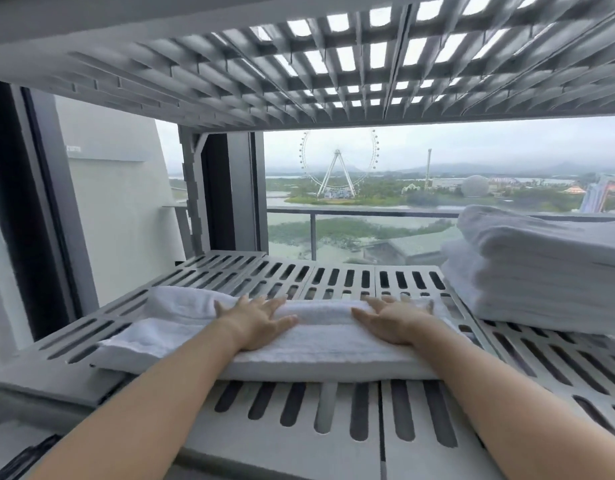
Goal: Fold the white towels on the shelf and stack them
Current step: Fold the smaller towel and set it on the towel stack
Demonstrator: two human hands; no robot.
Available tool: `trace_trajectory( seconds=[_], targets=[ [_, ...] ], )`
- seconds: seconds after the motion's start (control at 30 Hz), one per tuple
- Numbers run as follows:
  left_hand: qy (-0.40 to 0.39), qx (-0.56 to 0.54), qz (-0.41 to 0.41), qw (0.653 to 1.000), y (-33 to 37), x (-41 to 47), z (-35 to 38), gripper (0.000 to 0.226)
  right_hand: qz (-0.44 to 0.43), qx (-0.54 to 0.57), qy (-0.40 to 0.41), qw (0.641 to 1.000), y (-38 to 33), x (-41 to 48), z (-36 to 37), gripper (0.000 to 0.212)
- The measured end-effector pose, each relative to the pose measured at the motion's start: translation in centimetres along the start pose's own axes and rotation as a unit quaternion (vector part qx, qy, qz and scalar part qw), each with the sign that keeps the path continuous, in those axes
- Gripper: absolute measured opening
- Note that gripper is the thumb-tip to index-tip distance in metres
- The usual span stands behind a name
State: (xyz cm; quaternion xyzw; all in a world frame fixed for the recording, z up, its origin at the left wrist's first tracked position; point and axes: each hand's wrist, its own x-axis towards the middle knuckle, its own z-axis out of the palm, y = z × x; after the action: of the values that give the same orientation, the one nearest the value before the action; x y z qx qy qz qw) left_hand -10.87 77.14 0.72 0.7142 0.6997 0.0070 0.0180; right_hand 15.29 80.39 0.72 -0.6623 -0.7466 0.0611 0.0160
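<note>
A white towel (320,344) lies folded into a long band across the slotted grey shelf (299,420). My left hand (256,320) lies flat on its left half, fingers spread and straight. On the right half, my right hand (394,320) presses down the same way, palm down. A loose single layer of the towel sticks out to the left of the folded part. At the right end of the shelf sits a stack of folded white towels (541,271), apart from both hands.
Another slotted shelf (334,64) hangs close overhead. A grey shelf post (191,188) stands at the back left. Behind the shelf are a window, a balcony railing (351,213) and a distant ferris wheel. A white wall is at the left.
</note>
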Motion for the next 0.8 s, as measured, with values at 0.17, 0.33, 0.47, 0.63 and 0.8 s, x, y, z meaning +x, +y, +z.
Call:
trace_trajectory(
  seconds=[0.17, 0.33, 0.47, 0.63, 0.8],
  targets=[
    [0.043, -0.042, 0.046, 0.997, -1.4, 0.2, 0.0, 0.066, -0.073, 0.039, 0.06, 0.995, -3.3, -0.2, 0.3, 0.068],
    [0.023, -0.003, 0.031, 0.999, -6.2, -0.1, -0.3, 0.069, -0.076, 0.008, 0.005, 0.997, -4.9, 0.1, 1.6, 0.072],
    [0.016, 0.012, 0.045, 0.999, -10.8, -1.1, -0.6, 0.068, -0.041, -0.013, -0.004, 0.999, -5.7, -0.3, 1.1, 0.078],
    [0.01, 0.011, 0.096, 0.995, -13.0, -2.2, -1.4, 0.062, -0.122, 0.031, -0.004, 0.992, -13.5, -2.7, 1.5, 0.077],
    [-0.001, -0.019, 0.121, 0.992, -16.2, -4.7, -2.3, 0.055, -0.227, 0.004, -0.013, 0.974, -22.4, -4.8, 3.1, 0.08]
  ],
)
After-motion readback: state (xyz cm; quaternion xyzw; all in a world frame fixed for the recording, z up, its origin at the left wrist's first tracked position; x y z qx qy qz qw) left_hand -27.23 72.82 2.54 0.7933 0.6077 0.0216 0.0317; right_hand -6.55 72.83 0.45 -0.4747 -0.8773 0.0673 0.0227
